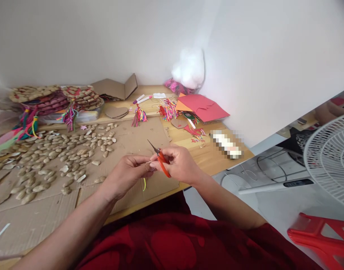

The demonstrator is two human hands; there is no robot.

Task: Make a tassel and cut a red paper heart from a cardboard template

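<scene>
Orange-handled scissors (164,165) in curled right hand (180,165), thin strand (148,162) pinched by left hand (125,175), hands close together

The light-brown wooden worktop (201,160) is carrying a flat brown cardboard sheet (127,131), a white-and-pink marker pen (144,99), a brown heart-shaped cardboard piece (116,112) and a bundle of multicoloured threads (168,108). Tan peanuts (57,153) are lying scattered over the sheet, and a multicoloured tassel (139,114) is resting at its far edge.
</scene>
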